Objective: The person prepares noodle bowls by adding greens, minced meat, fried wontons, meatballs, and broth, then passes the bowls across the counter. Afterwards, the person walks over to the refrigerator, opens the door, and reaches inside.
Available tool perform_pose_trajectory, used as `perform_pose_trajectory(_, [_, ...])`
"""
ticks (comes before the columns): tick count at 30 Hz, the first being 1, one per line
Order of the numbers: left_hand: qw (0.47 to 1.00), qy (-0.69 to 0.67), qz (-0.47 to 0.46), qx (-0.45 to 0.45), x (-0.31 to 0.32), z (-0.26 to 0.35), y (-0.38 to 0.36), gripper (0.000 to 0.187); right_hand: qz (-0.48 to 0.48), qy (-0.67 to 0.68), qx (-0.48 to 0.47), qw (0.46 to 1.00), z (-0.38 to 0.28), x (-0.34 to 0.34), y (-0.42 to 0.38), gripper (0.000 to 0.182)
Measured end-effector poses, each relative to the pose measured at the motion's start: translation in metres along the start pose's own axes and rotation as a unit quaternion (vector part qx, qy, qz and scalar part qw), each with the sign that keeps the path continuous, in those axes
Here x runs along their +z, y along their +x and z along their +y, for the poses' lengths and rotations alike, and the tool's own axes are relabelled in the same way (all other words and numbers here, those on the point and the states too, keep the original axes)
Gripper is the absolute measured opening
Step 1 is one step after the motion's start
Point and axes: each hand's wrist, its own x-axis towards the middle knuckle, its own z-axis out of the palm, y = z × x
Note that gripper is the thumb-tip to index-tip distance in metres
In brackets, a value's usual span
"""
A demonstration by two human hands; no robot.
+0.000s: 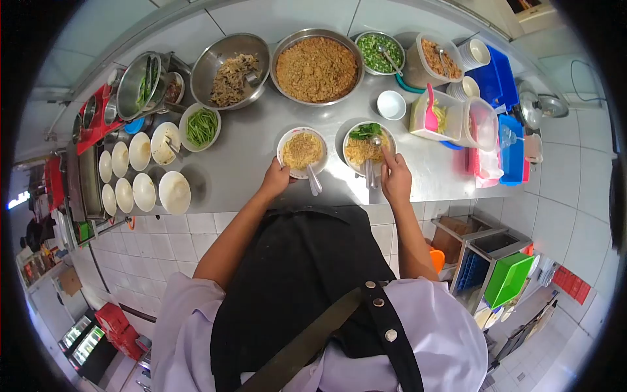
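On the steel counter, my left hand grips the rim of a bowl of noodles with brown topping, a utensil resting over its near edge. My right hand is at the right rim of a second bowl, its fingers closed near a spoon. This second bowl holds noodles, brown topping and green leaves, and more utensil handles hang over its near side. Behind the two bowls sits a large metal bowl of brown minced topping.
Several white bowls stand at the left beside chopped greens. A mushroom-like mix and chopped green onion are at the back. A small white bowl, plastic tubs and blue bins stand at the right.
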Motion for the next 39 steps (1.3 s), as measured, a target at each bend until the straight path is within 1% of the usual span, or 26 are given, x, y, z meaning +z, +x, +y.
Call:
perform_pose_trajectory(4, [1.000, -0.008, 0.004, 0.000, 0.000, 0.006, -0.004, 0.045, 0.030, 0.027, -0.017, 0.999, -0.014, -0.009, 0.002, 0.053])
perform_pose_trajectory(7, [0.999, -0.032, 0.011, 0.019, 0.000, 0.003, -0.003, 0.040, 0.053, 0.106, -0.056, 0.991, -0.043, -0.020, 0.045, 0.048])
perform_pose_trajectory(10, [0.998, -0.038, 0.008, 0.038, -0.001, -0.010, 0.005, 0.039, 0.028, 0.044, -0.139, 0.989, -0.088, -0.024, 0.123, 0.037])
perform_pose_trajectory(11, [0.998, -0.043, 0.015, 0.039, -0.002, -0.003, 0.000, 0.039, 0.018, 0.009, -0.155, 0.988, -0.100, -0.016, 0.153, 0.032])
perform_pose_trajectory(13, [0.999, -0.022, -0.016, 0.024, -0.004, 0.019, -0.014, 0.043, 0.001, -0.093, -0.182, 0.979, -0.102, 0.015, 0.215, 0.022])
perform_pose_trajectory(14, [0.999, -0.029, -0.008, 0.027, -0.005, 0.018, -0.014, 0.043, -0.001, -0.093, -0.192, 0.977, -0.103, 0.030, 0.240, 0.022])
perform_pose_trajectory(15, [0.969, 0.178, 0.114, 0.129, -0.006, 0.015, -0.012, 0.047, -0.056, -0.168, -0.167, 0.970, -0.105, 0.044, 0.262, 0.020])
perform_pose_trajectory(16, [0.872, 0.374, 0.229, 0.217, -0.006, 0.023, -0.013, 0.051, -0.110, -0.243, -0.140, 0.954, -0.111, 0.049, 0.274, 0.019])
perform_pose_trajectory(17, [0.873, 0.368, 0.236, 0.215, -0.008, 0.032, -0.011, 0.051, -0.131, -0.265, -0.156, 0.943, -0.114, 0.053, 0.279, 0.021])
perform_pose_trajectory(18, [0.877, 0.337, 0.228, 0.255, -0.010, 0.065, -0.014, 0.055, -0.151, -0.285, -0.172, 0.931, -0.121, 0.054, 0.282, 0.023])
perform_pose_trajectory(19, [0.879, 0.304, 0.221, 0.293, -0.010, 0.086, -0.010, 0.060, -0.135, -0.233, -0.231, 0.935, -0.134, 0.047, 0.272, 0.024])
perform_pose_trajectory(20, [0.902, 0.250, 0.209, 0.285, -0.007, 0.095, 0.004, 0.061, -0.121, -0.179, -0.289, 0.933, -0.145, 0.043, 0.265, 0.024])
perform_pose_trajectory(21, [0.920, 0.194, 0.197, 0.276, -0.003, 0.103, 0.022, 0.062, -0.145, -0.159, -0.307, 0.927, -0.150, 0.048, 0.261, 0.026])
perform_pose_trajectory(22, [0.947, 0.142, 0.164, 0.236, -0.001, 0.112, 0.042, 0.059, -0.151, -0.161, -0.316, 0.923, -0.150, 0.061, 0.262, 0.026])
perform_pose_trajectory(23, [0.968, 0.090, 0.128, 0.195, 0.003, 0.119, 0.059, 0.056, -0.162, -0.192, -0.302, 0.920, -0.145, 0.075, 0.260, 0.026])
perform_pose_trajectory(24, [0.968, 0.084, 0.133, 0.193, 0.009, 0.123, 0.072, 0.056, -0.171, -0.222, -0.287, 0.916, -0.144, 0.084, 0.261, 0.027])
perform_pose_trajectory(25, [0.979, 0.005, 0.117, 0.166, 0.014, 0.128, 0.083, 0.050, -0.207, -0.237, -0.298, 0.901, -0.152, 0.081, 0.261, 0.033])
perform_pose_trajectory(26, [0.982, -0.075, 0.100, 0.140, 0.017, 0.131, 0.093, 0.044, -0.206, -0.239, -0.305, 0.898, -0.150, 0.087, 0.264, 0.033])
perform_pose_trajectory(27, [0.981, -0.079, 0.106, 0.143, 0.017, 0.137, 0.092, 0.044, -0.242, -0.238, -0.292, 0.894, -0.140, 0.098, 0.267, 0.033])
perform_pose_trajectory(29, [0.973, -0.141, 0.110, 0.146, 0.021, 0.145, 0.079, 0.032, -0.292, -0.225, -0.241, 0.898, -0.152, 0.090, 0.266, 0.032])
perform_pose_trajectory(30, [0.972, -0.142, 0.113, 0.149, 0.021, 0.146, 0.076, 0.032, -0.290, -0.226, -0.245, 0.897, -0.151, 0.091, 0.273, 0.032])
perform_pose_trajectory(32, [0.966, -0.190, 0.096, 0.144, 0.025, 0.142, 0.073, 0.029, -0.337, -0.153, -0.294, 0.881, -0.128, 0.095, 0.289, 0.027])
perform_pose_trajectory(33, [0.963, -0.197, 0.094, 0.156, 0.027, 0.143, 0.072, 0.029, -0.371, -0.137, -0.283, 0.874, -0.126, 0.093, 0.296, 0.028])
perform_pose_trajectory(36, [0.957, -0.219, 0.108, 0.156, 0.038, 0.147, 0.069, 0.030, -0.412, -0.060, -0.243, 0.876, -0.117, 0.079, 0.304, 0.029])
perform_pose_trajectory(37, [0.957, -0.219, 0.109, 0.159, 0.038, 0.147, 0.069, 0.030, -0.410, -0.060, -0.244, 0.876, -0.119, 0.075, 0.303, 0.029])
perform_pose_trajectory(39, [0.963, -0.184, 0.118, 0.161, 0.039, 0.147, 0.068, 0.030, -0.446, -0.038, -0.232, 0.864, -0.118, 0.071, 0.302, 0.030])
